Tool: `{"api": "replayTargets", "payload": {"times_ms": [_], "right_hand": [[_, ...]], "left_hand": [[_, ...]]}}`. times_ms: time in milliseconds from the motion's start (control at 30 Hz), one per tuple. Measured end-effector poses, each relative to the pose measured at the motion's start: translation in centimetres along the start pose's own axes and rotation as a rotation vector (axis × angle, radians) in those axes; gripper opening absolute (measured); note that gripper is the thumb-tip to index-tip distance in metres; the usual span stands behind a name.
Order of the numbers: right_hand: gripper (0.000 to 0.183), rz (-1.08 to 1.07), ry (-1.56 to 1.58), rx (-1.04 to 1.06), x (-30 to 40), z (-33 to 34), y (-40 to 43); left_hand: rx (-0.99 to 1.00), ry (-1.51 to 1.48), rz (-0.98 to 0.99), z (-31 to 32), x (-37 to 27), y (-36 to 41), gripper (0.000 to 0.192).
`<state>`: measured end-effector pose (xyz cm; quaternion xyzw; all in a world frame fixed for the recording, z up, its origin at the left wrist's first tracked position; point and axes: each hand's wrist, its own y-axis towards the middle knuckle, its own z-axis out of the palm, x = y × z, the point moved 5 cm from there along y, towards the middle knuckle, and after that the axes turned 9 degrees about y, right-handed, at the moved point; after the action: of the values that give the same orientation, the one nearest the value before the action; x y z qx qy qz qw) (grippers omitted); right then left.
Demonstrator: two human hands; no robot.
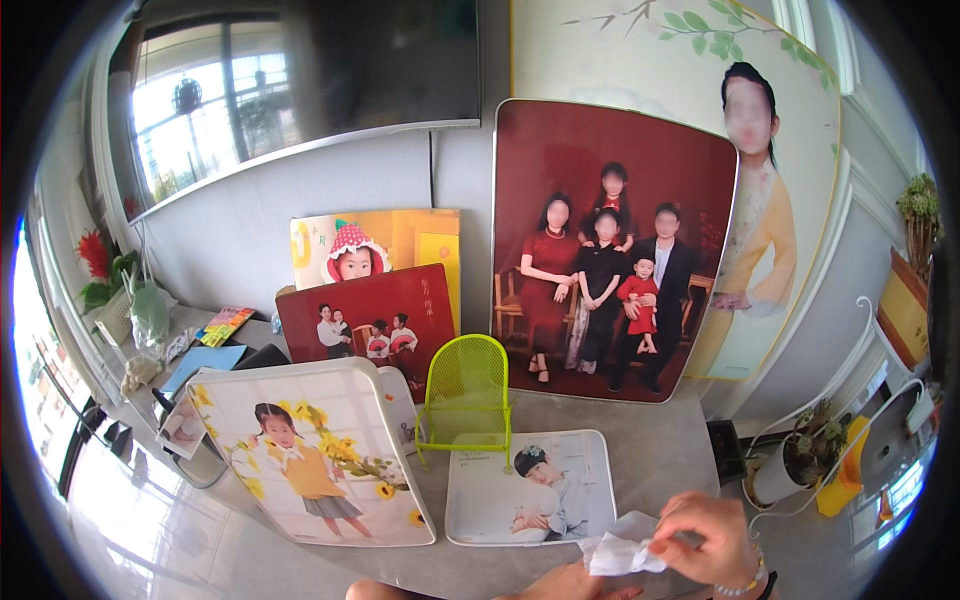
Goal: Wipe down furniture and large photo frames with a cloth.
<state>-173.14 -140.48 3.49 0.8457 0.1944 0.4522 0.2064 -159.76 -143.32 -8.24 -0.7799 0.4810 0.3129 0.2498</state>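
A crumpled white tissue [622, 553] is pinched between the thumb and fingers of my right hand [697, 536], which wears a beaded bracelet at the wrist. My left hand [559, 585] lies just under the tissue, cut off by the bottom edge, so its grip is unclear. Beyond my hands, a white-framed portrait [487, 499] lies flat on the grey stone-look surface [637, 427]. A small lime-green mesh chair [466, 394] stands at its upper-left edge. Left of it leans a white-framed photo panel [300, 450] with a figure and sunflowers.
A large red group photo [600, 300] leans at the back, before a taller portrait panel [795, 225]. Two smaller photo panels, red [375, 322] and yellow [420, 232], stand below the television [375, 67]. A potted succulent [814, 442] stands right; a blue folder [206, 364] lies left.
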Motion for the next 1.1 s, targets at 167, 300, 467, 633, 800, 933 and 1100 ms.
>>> {"api": "replayTargets", "payload": {"times_ms": [167, 300, 467, 633, 800, 933, 1100], "right_hand": [[0.015, 0.090, 0.105, 0.094, -0.5, 1.4, -1.0], [0.017, 0.249, 0.356, 0.118, -2.2, 1.6, -1.9], [0.011, 0.320, 0.500, -0.089, -4.5, 1.1, -2.9], [0.011, 0.314, 0.632, -0.266, -5.0, 0.6, -2.5], [0.012, 0.326, 0.634, -0.221, -5.2, 1.0, -2.8], [0.013, 0.328, 0.655, -0.256, -5.2, 1.2, -2.7], [0.012, 0.387, 0.681, -0.360, -6.3, 0.9, -2.0]], "left_hand": [[-0.302, -0.130, 0.369, -0.4, -0.9, -0.6, 0.041], [-0.218, -0.675, 0.198, -0.5, -0.3, -0.4, 0.034], [-0.211, -0.414, 0.193, -0.6, 0.3, -0.1, 0.027], [-0.299, -0.441, 0.115, -0.2, 1.6, -0.1, 0.035], [-0.799, -0.557, 0.262, -4.4, -1.1, -1.2, 0.048], [-0.678, -0.299, 0.353, -5.6, -2.0, -1.2, 0.052], [-0.319, -0.289, 0.257, -2.4, -0.3, -0.6, 0.041]]}}
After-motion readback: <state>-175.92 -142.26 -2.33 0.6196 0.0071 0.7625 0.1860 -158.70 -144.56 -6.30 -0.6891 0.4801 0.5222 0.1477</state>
